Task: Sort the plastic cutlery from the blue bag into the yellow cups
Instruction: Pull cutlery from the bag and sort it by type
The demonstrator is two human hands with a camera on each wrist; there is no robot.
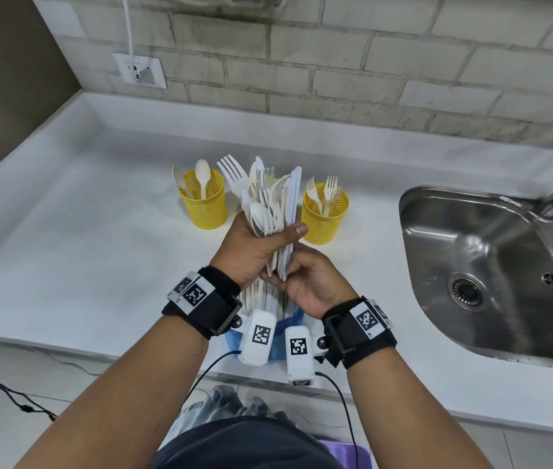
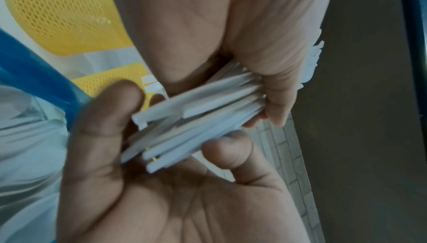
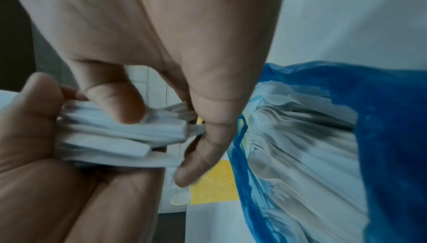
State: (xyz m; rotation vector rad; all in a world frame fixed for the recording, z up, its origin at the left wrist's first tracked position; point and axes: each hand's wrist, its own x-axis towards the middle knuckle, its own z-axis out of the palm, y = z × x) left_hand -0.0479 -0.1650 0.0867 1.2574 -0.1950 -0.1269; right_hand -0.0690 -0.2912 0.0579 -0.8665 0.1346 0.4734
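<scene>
My left hand (image 1: 258, 247) grips a thick bundle of white plastic cutlery (image 1: 270, 198) upright above the counter, with forks, spoons and knives fanned out at the top. My right hand (image 1: 307, 286) is just below it, thumb and fingers curled round the handle ends (image 2: 184, 126). Under both wrists lies the blue bag (image 1: 290, 324), with more cutlery inside (image 3: 300, 155). Behind the bundle stand yellow mesh cups: the left cup (image 1: 205, 206) holds spoons and the right cup (image 1: 324, 216) holds forks. A middle one is mostly hidden by the bundle.
A steel sink (image 1: 491, 275) with a tap is set into the white counter (image 1: 82, 231) at the right. A brick wall with a socket (image 1: 141, 71) and cable stands behind. Black cables hang off the counter's front edge.
</scene>
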